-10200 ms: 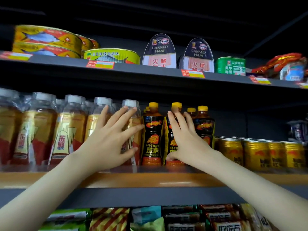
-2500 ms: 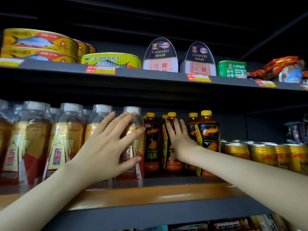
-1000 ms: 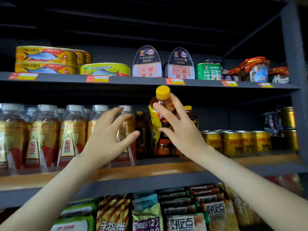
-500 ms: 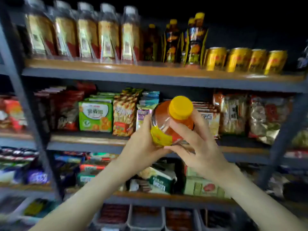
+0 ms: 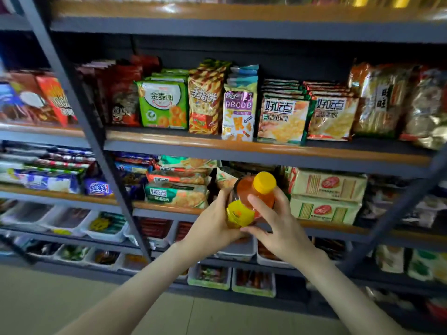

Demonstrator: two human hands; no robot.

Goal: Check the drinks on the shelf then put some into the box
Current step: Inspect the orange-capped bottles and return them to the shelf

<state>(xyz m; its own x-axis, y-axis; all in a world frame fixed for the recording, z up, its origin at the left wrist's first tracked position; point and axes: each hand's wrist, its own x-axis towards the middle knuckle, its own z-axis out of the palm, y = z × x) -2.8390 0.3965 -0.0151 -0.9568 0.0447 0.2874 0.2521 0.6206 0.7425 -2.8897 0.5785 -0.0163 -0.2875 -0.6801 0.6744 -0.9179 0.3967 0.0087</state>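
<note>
A tall grey metal shelf rack with wood-coloured front edges (image 5: 242, 151) fills the far side of the scene, with a pale floor (image 5: 72, 298) in front of it. Its middle shelf holds a row of upright printed snack packets (image 5: 163, 105). The shelf below holds flat-stacked biscuit packs (image 5: 326, 184), and the lowest level has shallow white plastic trays (image 5: 242, 252) of small goods. No box is in view.

Both forearms reach in from the near edge and meet right of centre, in front of the biscuit shelf. The left hand (image 5: 212, 226) wraps the left side and bottom of a clear plastic bottle of orange-red drink with a yellow label (image 5: 246, 192), its fingers hidden behind it. The right hand (image 5: 283, 228) holds the right side, with its fingers (image 5: 260, 206) spread across the shoulder and its thumb curled under the label. The bottle is held in the air, clear of any shelf and tilted so that its yellow screw cap (image 5: 266, 182) points up and towards the viewer.

The bottle looks full, so it is probably fairly heavy for its size. Its walls are likely firm but would give a little under a squeeze. The glossy label is probably slippery, and the bottle is unlikely to break. The best place to hold it is round the body below the shoulder, not by the cap.
</note>
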